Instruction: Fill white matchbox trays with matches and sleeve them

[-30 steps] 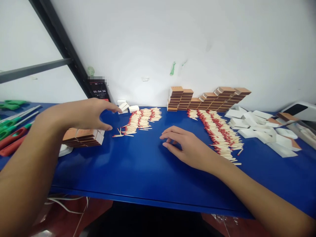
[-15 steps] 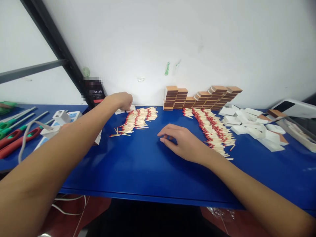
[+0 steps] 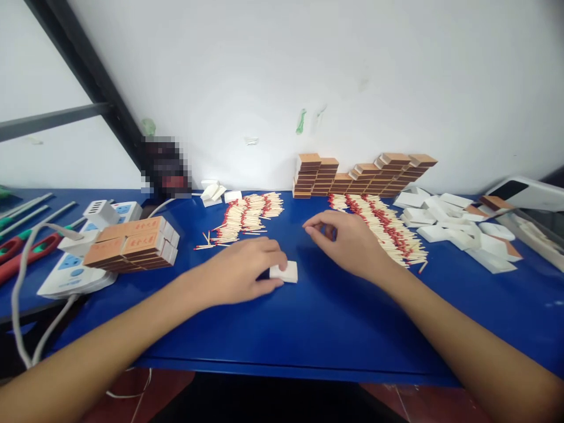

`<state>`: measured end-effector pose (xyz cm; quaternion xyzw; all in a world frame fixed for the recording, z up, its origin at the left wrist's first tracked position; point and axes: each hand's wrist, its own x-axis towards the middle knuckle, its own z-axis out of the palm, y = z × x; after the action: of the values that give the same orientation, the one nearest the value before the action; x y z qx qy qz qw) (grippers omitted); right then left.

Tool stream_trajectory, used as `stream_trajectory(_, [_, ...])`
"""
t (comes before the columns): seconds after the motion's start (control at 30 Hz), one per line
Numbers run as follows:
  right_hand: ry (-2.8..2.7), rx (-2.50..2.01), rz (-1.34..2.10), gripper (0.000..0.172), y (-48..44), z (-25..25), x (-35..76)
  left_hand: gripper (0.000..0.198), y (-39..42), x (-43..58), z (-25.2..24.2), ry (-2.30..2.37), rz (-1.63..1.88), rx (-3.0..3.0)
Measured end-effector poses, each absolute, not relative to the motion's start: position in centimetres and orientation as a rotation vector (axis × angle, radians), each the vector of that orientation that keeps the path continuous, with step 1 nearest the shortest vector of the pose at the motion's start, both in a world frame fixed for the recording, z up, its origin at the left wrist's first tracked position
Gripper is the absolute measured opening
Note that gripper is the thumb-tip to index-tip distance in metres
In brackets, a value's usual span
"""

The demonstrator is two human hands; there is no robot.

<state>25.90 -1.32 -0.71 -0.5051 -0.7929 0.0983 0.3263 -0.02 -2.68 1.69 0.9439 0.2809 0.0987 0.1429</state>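
Note:
My left hand (image 3: 249,270) is closed on a small white matchbox tray (image 3: 289,272) at the middle of the blue table, thumb at its near side and fingers over it. To the right, my right hand (image 3: 341,238) hovers with loosely curled fingers; a gap shows between thumb and forefinger, and nothing is visible in it. Beyond my left hand lies a pile of red-tipped matches (image 3: 251,214). A larger spread of matches (image 3: 388,226) lies beside and partly behind my right hand. White trays (image 3: 212,192) lie at the back left.
Stacked brown matchboxes (image 3: 356,176) stand against the wall. Bundled matchboxes (image 3: 132,244) sit by a white power strip (image 3: 79,279) with cables at left. A heap of white trays and covers (image 3: 458,226) lies at right. Tools with red handles (image 3: 26,258) are far left.
My left hand has come from the back left to the table's middle, bringing a white tray. My right hand has shifted slightly right and up, its fingertips closer together.

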Motion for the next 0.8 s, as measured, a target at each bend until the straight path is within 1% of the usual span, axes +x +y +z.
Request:
stream_trajectory(0.17, [-2.139, -1.299, 0.511, 0.011, 0.8, -1.1, 24.2, 0.037, -4.2, 0.2, -1.0, 0.697, 0.524, 2.570])
stream_trajectory(0.33, [-2.320, -1.034, 0.565, 0.004, 2.6, -0.7, 19.8, 0.040, -4.4, 0.8, -1.8, 0.584, 0.562, 2.501])
stream_trajectory(0.4, [-2.377, -0.873, 0.575, 0.003, 3.2, -0.2, 17.7, 0.046, -4.6, 1.0, -2.1, 0.563, 0.552, 2.493])
stream_trajectory(0.47, [-2.445, -0.751, 0.541, 0.009, 3.7, 0.5, 15.3, 0.054, -4.7, 1.1, -2.2, 0.563, 0.549, 2.481])
stream_trajectory(0.5, [-2.476, -0.742, 0.499, 0.014, 3.9, 0.8, 14.0, 0.055, -4.8, 1.1, -2.2, 0.559, 0.549, 2.474])
stream_trajectory(0.63, [-2.603, -0.960, 0.315, 0.042, 4.1, 1.3, 9.5, 0.043, -4.7, 1.0, -2.4, 0.516, 0.562, 2.437])
stream_trajectory(0.67, [-2.636, -0.984, 0.273, 0.046, 4.1, 1.3, 8.6, 0.042, -4.6, 1.0, -2.4, 0.506, 0.575, 2.422])
stream_trajectory(0.73, [-2.688, -0.998, 0.210, 0.045, 4.2, 1.2, 7.3, 0.040, -4.6, 0.9, -2.5, 0.490, 0.608, 2.395])
stream_trajectory(0.8, [-2.723, -1.005, 0.187, 0.039, 4.2, 1.1, 6.5, 0.037, -4.5, 0.8, -2.5, 0.475, 0.629, 2.384])
